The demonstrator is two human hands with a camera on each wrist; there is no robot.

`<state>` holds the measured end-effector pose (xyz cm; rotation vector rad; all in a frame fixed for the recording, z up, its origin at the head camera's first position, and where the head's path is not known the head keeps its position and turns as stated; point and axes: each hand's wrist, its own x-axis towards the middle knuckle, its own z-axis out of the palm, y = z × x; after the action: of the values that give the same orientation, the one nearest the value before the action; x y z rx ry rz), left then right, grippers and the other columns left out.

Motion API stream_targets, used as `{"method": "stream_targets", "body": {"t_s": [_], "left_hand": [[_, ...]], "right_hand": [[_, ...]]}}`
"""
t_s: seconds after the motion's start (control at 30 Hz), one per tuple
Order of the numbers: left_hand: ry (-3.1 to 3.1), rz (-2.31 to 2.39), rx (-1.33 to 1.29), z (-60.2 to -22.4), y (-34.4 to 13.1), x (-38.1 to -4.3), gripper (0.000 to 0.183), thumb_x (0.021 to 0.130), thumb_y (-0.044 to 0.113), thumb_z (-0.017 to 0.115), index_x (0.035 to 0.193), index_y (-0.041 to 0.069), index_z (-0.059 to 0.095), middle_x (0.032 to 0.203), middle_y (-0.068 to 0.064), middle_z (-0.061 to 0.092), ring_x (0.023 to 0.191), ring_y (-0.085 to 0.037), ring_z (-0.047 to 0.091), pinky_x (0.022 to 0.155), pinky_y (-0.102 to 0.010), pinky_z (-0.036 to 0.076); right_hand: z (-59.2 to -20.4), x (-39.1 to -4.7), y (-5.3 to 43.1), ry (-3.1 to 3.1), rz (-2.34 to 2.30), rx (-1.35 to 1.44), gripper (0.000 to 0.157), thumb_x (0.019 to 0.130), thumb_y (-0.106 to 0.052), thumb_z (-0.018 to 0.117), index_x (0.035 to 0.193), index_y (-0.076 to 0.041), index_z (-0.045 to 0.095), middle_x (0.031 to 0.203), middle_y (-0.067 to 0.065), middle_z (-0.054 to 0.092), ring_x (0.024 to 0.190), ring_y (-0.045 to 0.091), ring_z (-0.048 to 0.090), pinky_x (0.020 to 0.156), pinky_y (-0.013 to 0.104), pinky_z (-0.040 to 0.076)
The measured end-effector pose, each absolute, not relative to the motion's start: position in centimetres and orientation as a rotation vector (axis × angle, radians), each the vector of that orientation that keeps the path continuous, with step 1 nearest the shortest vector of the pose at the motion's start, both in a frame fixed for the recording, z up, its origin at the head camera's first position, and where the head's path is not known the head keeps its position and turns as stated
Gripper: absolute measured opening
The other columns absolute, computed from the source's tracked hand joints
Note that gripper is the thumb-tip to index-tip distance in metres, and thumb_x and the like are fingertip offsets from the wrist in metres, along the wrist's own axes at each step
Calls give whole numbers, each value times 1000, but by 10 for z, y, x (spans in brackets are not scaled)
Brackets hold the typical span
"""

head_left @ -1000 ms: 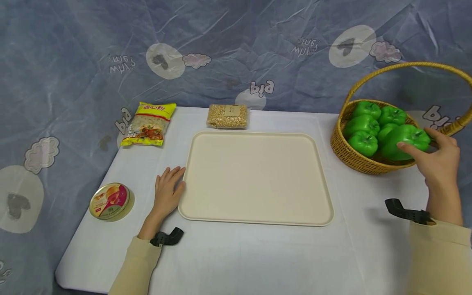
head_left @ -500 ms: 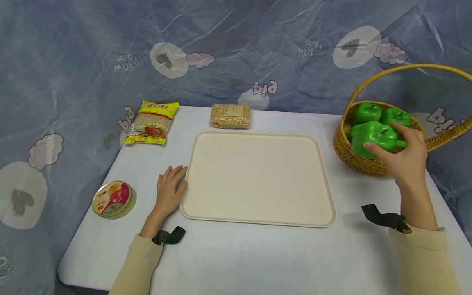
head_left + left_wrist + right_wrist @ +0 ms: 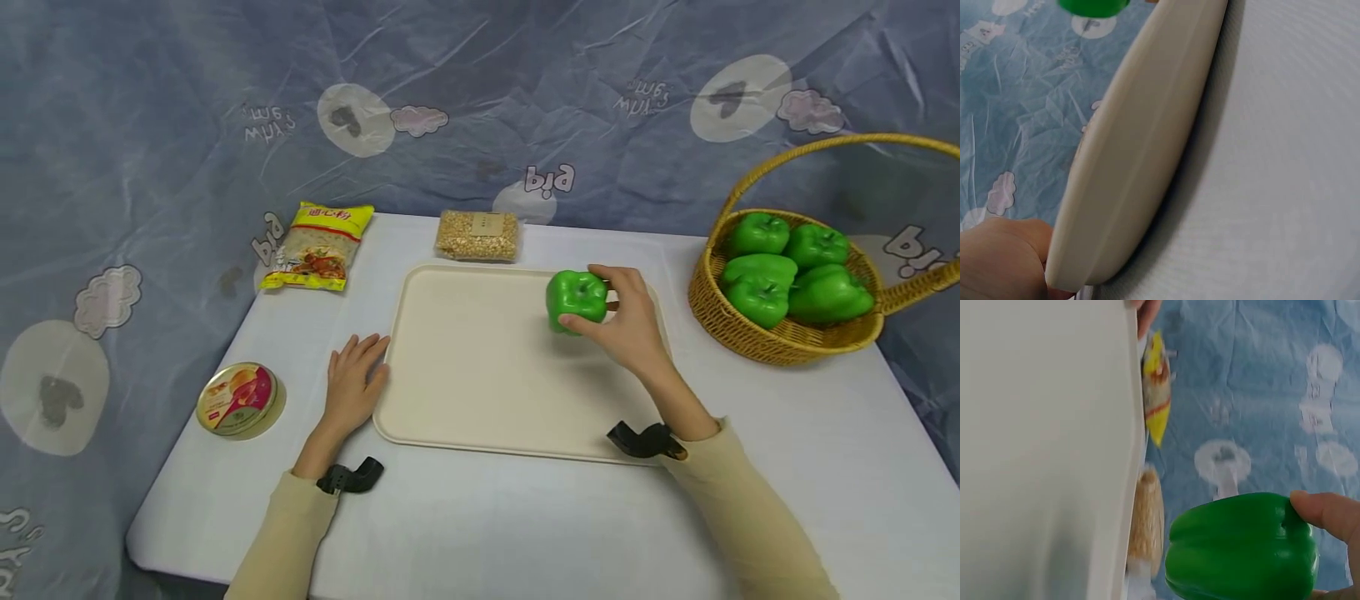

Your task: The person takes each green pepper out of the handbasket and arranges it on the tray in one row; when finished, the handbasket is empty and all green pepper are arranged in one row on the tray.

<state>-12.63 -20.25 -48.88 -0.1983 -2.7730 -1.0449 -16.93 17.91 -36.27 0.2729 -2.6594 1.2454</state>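
My right hand (image 3: pixel 628 319) grips a green bell pepper (image 3: pixel 574 298) between thumb and fingers, over the right half of the cream tray (image 3: pixel 480 367). In the right wrist view the pepper (image 3: pixel 1241 547) shows large, with the thumb (image 3: pixel 1329 512) on its end. My left hand (image 3: pixel 352 383) rests at the tray's left edge, fingers extended and thumb side toward the rim. The left wrist view shows the tray's outer wall (image 3: pixel 1141 144) and part of that hand (image 3: pixel 1007 256). More green peppers (image 3: pixel 757 298) lie in a wicker basket (image 3: pixel 750 342) at the right.
A yellow bag of pasta (image 3: pixel 318 246) lies at the back left. Behind the tray is a clear pack of yellow grains (image 3: pixel 477 236). A round gold tin (image 3: pixel 238 398) stands left of my left hand. The basket's tall handle (image 3: pixel 832 142) arches over its right side.
My right hand has lifted the pepper out of the basket and carried it left over the tray. My left hand stays at the tray's edge.
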Motion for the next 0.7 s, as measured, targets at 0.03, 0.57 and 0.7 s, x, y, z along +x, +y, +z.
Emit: {"method": "stream_targets", "body": {"t_s": [0.03, 0.57, 0.7], "left_hand": [[-2771, -1047, -201, -489, -202, -126, 45, 96, 14, 55, 140, 6, 53, 147, -21, 46, 145, -45, 23, 115, -67, 1], [-2795, -1031, -187, -488, -202, -127, 45, 97, 14, 54, 141, 6, 52, 148, -21, 45, 146, -44, 22, 115, -66, 1], [-2798, -1023, -185, -488, -203, -127, 45, 97, 15, 54, 141, 6, 52, 148, -21, 45, 145, -45, 22, 115, -67, 1]], "right_hand": [[-362, -171, 169, -2665, 1260, 294, 77, 75, -18, 85, 139, 1, 48, 130, 23, 45, 116, 34, 46, 91, 51, 48], [-375, -197, 30, -2775, 1202, 420, 80, 69, -38, 87, 136, -8, 53, 127, 10, 50, 116, 26, 46, 95, 44, 45], [-381, -204, 8, -2824, 1153, 400, 79, 71, -40, 86, 136, -10, 52, 129, 9, 48, 117, 25, 47, 93, 43, 48]]}}
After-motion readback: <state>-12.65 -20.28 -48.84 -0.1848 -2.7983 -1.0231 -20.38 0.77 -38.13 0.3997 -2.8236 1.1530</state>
